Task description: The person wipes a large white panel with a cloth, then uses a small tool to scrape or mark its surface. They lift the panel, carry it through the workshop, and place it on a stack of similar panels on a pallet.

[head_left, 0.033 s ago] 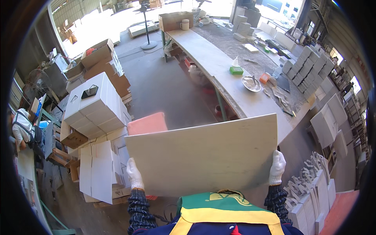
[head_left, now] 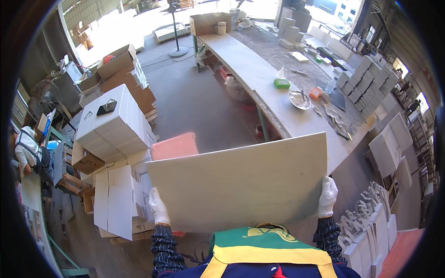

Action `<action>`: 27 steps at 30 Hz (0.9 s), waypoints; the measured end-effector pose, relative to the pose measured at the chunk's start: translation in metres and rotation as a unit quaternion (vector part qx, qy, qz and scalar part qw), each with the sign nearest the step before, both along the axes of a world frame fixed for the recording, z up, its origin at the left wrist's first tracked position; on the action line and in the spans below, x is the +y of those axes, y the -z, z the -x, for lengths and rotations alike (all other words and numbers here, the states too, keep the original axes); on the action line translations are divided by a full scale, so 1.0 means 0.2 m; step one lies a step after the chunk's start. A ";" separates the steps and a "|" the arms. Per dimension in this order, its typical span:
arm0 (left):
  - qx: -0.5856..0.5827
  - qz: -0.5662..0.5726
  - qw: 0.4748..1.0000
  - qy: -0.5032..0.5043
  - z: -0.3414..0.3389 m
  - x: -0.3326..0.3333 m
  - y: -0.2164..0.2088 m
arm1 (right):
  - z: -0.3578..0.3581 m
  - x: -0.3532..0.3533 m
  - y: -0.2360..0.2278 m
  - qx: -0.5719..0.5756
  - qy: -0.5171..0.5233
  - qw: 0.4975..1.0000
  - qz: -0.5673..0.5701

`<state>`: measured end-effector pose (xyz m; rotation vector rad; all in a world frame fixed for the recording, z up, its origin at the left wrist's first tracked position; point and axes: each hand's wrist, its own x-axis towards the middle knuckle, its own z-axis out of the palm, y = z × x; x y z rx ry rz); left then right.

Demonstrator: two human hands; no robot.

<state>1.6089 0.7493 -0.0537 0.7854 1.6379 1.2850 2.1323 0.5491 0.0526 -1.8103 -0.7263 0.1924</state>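
Observation:
A large flat whitish board [head_left: 241, 185] is held up in front of my body, tilted, with its right end a little higher than its left. My left hand [head_left: 158, 205], in a white knit glove, grips its left edge near the lower corner. On the right edge my right hand [head_left: 328, 197], gloved the same way, is closed round the side. Some fingers of both hands are hidden behind the board. Faint grey smudges mark its surface. Below the board shows the green and yellow apron [head_left: 259, 241] that I wear.
A long worktable [head_left: 273, 104] runs ahead, bearing a bowl [head_left: 300, 99], a green tissue box [head_left: 281, 84] and stacked grey blocks [head_left: 368, 81]. White cartons [head_left: 116, 123] with a phone [head_left: 107, 107] stand left. Strapped white packages [head_left: 371, 236] are at right. Another person [head_left: 28, 148] is far left.
The board and my gloved hands have shifted very slightly, and the room behind sits a few pixels further right. My grip is the same.

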 end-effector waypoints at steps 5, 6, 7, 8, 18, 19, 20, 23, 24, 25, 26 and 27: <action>0.025 -0.048 0.995 -0.087 -0.05 -0.03 0.07 | -0.22 0.49 0.02 -0.024 -0.063 0.998 -0.019; -0.012 -0.074 0.994 -0.084 -0.07 -0.04 0.07 | -0.25 0.59 0.01 -0.024 -0.096 0.994 -0.035; -0.027 -0.065 0.992 -0.102 -0.09 -0.05 0.07 | -0.28 0.67 0.00 -0.019 -0.118 0.992 -0.039; -0.052 -0.066 0.990 -0.114 -0.11 -0.08 0.05 | -0.30 0.74 0.00 -0.030 -0.148 0.987 -0.051; 0.021 -0.017 0.960 -0.280 -0.20 -0.17 -0.12 | -0.19 1.61 0.11 0.043 -0.268 0.962 -0.023; 0.008 -0.010 0.955 -0.297 -0.21 -0.14 -0.11 | -0.17 1.72 0.12 0.033 -0.279 0.960 -0.019; 0.021 -0.031 0.952 -0.305 -0.23 -0.10 -0.09 | -0.14 1.83 0.13 0.050 -0.296 0.954 -0.020; 0.029 -0.018 0.936 -0.351 -0.22 0.07 -0.07 | -0.06 2.18 0.14 0.015 -0.328 0.944 0.011; 0.031 -0.016 0.934 -0.356 -0.24 0.11 -0.06 | -0.05 2.30 0.12 0.015 -0.350 0.936 0.016; 0.028 -0.006 0.930 -0.367 -0.23 0.15 -0.07 | -0.03 2.40 0.12 0.011 -0.364 0.931 0.029; 0.031 -0.029 0.931 -0.364 -0.22 0.19 -0.08 | 0.00 2.50 0.12 -0.008 -0.382 0.924 0.022; 0.040 0.005 0.921 -0.387 -0.22 0.23 -0.08 | 0.03 2.60 0.11 0.008 -0.390 0.920 0.041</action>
